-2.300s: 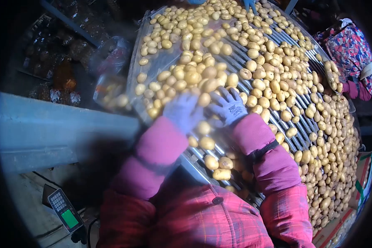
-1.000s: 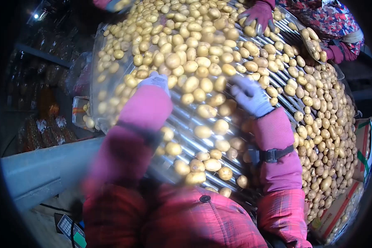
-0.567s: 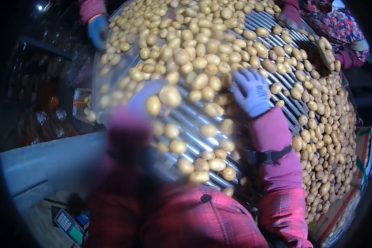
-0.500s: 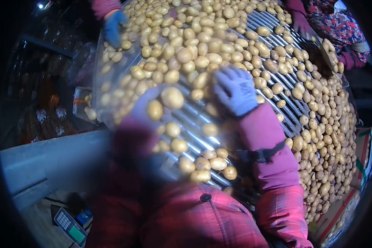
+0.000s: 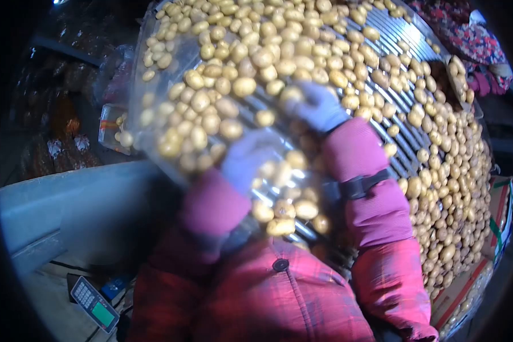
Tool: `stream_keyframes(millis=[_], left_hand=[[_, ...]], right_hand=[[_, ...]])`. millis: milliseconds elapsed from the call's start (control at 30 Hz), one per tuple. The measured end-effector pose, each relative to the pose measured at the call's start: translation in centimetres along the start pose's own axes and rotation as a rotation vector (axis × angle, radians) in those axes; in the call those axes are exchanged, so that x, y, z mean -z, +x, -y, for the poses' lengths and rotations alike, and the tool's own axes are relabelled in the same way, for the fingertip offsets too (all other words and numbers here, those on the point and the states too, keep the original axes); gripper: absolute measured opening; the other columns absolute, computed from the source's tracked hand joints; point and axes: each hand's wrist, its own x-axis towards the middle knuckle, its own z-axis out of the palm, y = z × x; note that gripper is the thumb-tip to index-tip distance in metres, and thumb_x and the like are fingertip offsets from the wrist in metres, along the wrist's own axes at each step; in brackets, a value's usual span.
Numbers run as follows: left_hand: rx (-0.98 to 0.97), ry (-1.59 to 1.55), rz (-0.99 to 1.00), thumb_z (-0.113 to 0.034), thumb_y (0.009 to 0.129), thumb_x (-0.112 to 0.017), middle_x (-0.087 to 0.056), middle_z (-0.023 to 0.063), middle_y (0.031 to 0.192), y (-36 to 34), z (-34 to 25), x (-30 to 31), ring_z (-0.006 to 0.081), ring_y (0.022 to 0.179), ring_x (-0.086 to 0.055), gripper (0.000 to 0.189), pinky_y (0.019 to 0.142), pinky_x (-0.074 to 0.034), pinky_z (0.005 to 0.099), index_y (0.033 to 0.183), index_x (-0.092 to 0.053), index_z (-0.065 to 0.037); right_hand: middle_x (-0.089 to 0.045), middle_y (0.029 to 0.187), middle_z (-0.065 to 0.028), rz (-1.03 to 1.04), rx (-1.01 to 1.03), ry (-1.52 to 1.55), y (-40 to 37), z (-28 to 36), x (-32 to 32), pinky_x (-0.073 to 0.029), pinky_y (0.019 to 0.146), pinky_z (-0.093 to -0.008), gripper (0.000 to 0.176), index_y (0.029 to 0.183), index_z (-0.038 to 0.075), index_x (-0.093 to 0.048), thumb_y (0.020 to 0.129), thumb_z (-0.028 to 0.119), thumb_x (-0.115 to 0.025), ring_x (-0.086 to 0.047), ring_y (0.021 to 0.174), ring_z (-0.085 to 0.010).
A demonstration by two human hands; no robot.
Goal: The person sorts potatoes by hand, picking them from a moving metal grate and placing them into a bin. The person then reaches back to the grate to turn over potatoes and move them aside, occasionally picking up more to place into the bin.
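Observation:
Small yellow potatoes (image 5: 251, 62) cover a metal roller table (image 5: 393, 40) that runs from me to the far side. My left hand (image 5: 246, 157), in a pale glove and motion-blurred, hovers over the near potatoes above the rollers. My right hand (image 5: 320, 106), in a pale grey glove, rests on the potatoes farther up with its fingers curled down, and a potato (image 5: 292, 94) touches its fingertips. Blur hides whether either hand grips one. Both arms wear pink sleeves.
A co-worker's floral sleeve (image 5: 484, 48) is at the table's far right edge. A clear tub (image 5: 111, 128) holding a few potatoes sits left of the table. A grey beam (image 5: 68, 199) runs along the left. A handheld scale (image 5: 94, 305) lies low left, and a cardboard box (image 5: 499, 228) sits at right.
My left hand has pulled back toward me and to the right. My right hand stays on the pile, a little higher in view. The co-worker's blue-gloved hand at top left is gone from view.

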Motion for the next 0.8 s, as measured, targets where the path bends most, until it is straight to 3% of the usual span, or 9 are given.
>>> stream_keyframes(millis=[67,167,233,367,433,567,700,767,800], left_hand=[[0.112,-0.036,0.070,-0.013,0.087,-0.052,-0.059,0.0055,0.095,0.1,0.7,2.9,0.0109,0.090,-0.054,0.025,0.077,-0.046,0.0247,0.107,-0.057,0.000],[0.074,0.225,0.097,-0.020,0.084,-0.055,-0.060,0.0118,0.100,-0.8,1.6,2.7,0.0179,0.089,-0.057,0.030,0.075,-0.048,0.0302,0.109,-0.057,-0.003],[-0.471,0.979,0.128,-0.022,0.083,-0.056,-0.058,0.0156,0.099,-0.8,4.5,1.4,0.0266,0.087,-0.059,0.037,0.073,-0.049,0.0344,0.113,-0.054,0.001],[-0.020,1.412,0.261,-0.029,0.082,-0.057,-0.055,0.0156,0.111,-0.5,1.3,-2.8,0.0310,0.093,-0.057,0.040,0.078,-0.047,0.0404,0.113,-0.055,-0.004],[-0.179,1.274,0.306,-0.029,0.082,-0.057,-0.058,0.0154,0.106,0.3,1.7,-1.5,0.0322,0.091,-0.057,0.040,0.076,-0.047,0.0405,0.113,-0.054,-0.003],[0.102,0.524,0.300,-0.019,0.087,-0.050,-0.059,0.0033,0.086,-0.9,-2.1,-1.0,0.0172,0.083,-0.056,0.033,0.070,-0.045,0.0300,0.116,-0.052,-0.002],[0.161,0.139,0.172,-0.016,0.088,-0.047,-0.057,0.0016,0.088,-1.6,-1.8,1.4,0.0123,0.081,-0.052,0.033,0.074,-0.043,0.0295,0.119,-0.052,-0.006],[0.248,-0.947,0.147,-0.026,0.090,-0.045,-0.058,0.0001,0.088,0.0,1.2,1.7,0.0167,0.080,-0.055,0.034,0.079,-0.043,0.0357,0.121,-0.051,-0.013],[0.240,-0.951,0.150,-0.026,0.090,-0.045,-0.058,0.0001,0.088,0.2,2.5,2.3,0.0167,0.080,-0.055,0.034,0.079,-0.043,0.0357,0.121,-0.051,-0.013]], right_hand=[[-0.064,0.097,-0.0068,0.009,-0.533,0.845,-2.1,5.5,4.7,-0.052,0.071,-0.0294,0.037,0.120,0.007,-0.056,0.086,0.020,-0.061,-0.062,0.082,-0.0154],[-0.061,0.106,-0.0090,-0.007,-0.254,0.693,-4.7,1.4,7.8,-0.048,0.081,-0.0296,0.045,0.123,0.002,-0.051,0.095,0.037,-0.047,-0.058,0.094,-0.0166],[-0.062,0.097,-0.0079,-0.192,-0.452,1.065,-7.5,2.2,8.3,-0.047,0.080,-0.0276,0.038,0.116,0.002,-0.056,0.093,0.030,-0.048,-0.059,0.089,-0.0178],[-0.065,0.101,-0.0126,0.003,-0.693,1.075,-9.5,4.3,7.4,-0.048,0.059,-0.0255,0.050,0.113,0.002,-0.056,0.093,0.045,-0.040,-0.061,0.077,-0.0159],[-0.065,0.100,-0.0128,0.100,-0.681,1.135,-9.7,5.7,7.3,-0.049,0.067,-0.0262,0.052,0.115,0.002,-0.056,0.092,0.046,-0.042,-0.062,0.086,-0.0187],[-0.061,0.111,-0.0115,0.068,-0.266,0.996,-9.7,3.3,4.8,-0.048,0.079,-0.0297,0.058,0.122,0.002,-0.052,0.089,0.049,-0.046,-0.059,0.097,-0.0185],[-0.061,0.108,-0.0096,0.074,-0.425,0.695,-9.4,2.6,3.4,-0.050,0.080,-0.0315,0.048,0.124,0.003,-0.052,0.091,0.038,-0.053,-0.058,0.097,-0.0162],[-0.063,0.099,-0.0118,0.019,-0.331,0.559,-9.0,6.8,1.6,-0.046,0.082,-0.0305,0.041,0.121,0.006,-0.056,0.090,0.032,-0.058,-0.058,0.094,-0.0148],[-0.064,0.100,-0.0117,0.127,-0.241,0.460,-8.5,6.9,1.7,-0.047,0.083,-0.0313,0.040,0.120,0.006,-0.057,0.089,0.031,-0.058,-0.059,0.094,-0.0168]])
